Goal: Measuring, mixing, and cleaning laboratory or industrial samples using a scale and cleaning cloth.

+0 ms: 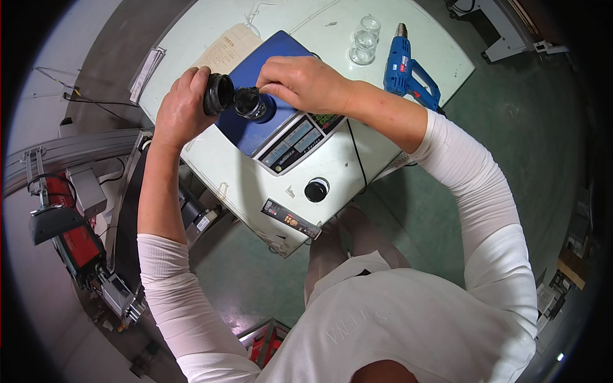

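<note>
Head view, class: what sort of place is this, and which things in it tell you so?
Probably a small workshop or factory bench. A weighing scale sits on the white table, a blue heat gun lies beside it, and machinery stands at the left.

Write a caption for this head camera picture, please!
Two hands hold dark jars over a blue scale.

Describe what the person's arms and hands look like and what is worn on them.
Both arms wear white long sleeves pushed up to about the elbows, leaving the forearms bare. The left sleeve bunches in folds near the elbow; the right sleeve is smoother. The left hand and right hand are bare: no gloves, rings or watch visible.
</note>
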A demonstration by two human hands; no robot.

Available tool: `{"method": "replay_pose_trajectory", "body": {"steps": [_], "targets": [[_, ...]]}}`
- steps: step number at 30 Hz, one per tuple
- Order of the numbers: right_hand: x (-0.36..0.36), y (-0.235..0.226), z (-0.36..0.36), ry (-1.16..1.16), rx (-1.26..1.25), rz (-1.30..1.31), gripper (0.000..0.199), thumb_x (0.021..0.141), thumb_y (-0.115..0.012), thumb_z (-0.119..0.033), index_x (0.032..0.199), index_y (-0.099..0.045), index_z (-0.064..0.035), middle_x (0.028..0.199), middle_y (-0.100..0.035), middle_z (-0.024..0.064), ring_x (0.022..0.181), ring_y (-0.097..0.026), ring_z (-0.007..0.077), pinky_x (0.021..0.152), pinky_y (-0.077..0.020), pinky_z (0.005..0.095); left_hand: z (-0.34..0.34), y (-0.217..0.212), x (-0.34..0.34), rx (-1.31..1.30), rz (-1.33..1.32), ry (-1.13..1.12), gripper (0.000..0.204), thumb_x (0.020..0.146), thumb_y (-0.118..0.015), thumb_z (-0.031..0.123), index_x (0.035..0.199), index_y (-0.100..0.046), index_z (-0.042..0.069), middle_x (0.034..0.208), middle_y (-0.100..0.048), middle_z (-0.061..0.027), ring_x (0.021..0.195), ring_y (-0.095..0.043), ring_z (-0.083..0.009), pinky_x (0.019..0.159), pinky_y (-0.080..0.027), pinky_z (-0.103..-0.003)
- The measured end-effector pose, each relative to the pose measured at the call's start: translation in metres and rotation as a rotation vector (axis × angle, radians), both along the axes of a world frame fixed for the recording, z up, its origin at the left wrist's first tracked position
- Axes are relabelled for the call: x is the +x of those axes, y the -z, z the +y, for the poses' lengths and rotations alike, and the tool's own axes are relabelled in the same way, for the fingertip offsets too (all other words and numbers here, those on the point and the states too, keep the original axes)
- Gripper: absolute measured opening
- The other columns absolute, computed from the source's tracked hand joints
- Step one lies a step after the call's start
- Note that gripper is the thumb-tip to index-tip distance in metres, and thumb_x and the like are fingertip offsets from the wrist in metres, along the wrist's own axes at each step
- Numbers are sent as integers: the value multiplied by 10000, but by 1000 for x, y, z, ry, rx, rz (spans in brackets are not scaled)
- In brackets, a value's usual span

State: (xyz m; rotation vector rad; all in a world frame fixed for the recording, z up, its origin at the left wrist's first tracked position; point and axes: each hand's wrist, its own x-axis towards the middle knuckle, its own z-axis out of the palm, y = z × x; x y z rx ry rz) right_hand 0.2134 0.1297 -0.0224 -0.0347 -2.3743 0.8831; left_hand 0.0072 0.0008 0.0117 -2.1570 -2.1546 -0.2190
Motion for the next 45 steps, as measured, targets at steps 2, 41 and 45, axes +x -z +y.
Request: {"method": "replay_pose_trajectory", "body": {"steps": [2, 41, 45], "targets": [[0, 0, 0, 3, 9, 15, 77, 830, -581, -132, 848, -571, -58, 799, -583, 69, 738, -579, 261, 645, -466, 345, -1, 0, -1, 4, 7, 0, 676, 529, -723, 37, 1146, -447, 52, 1078, -536, -160, 967, -549, -353, 777, -487, -407], [2, -6, 1, 46, 16, 28, 80, 818, -589, -123, 848, -588, -48, 798, -601, 67, 717, -592, 243, 624, -481, 319, -1, -3, 0, 4, -11, -15, 641, 574, -755, 106, 1137, -455, 43, 1071, -547, -168, 964, -548, -365, 797, -470, -402], [4, -7, 2, 54, 16, 33, 77, 817, -587, -115, 851, -600, -48, 801, -605, 67, 719, -593, 239, 630, -483, 315, -2, -1, 0, 19, -27, -1, 656, 565, -756, 100, 1143, -450, 41, 1071, -544, -173, 963, -546, -369, 798, -468, -403]]}}
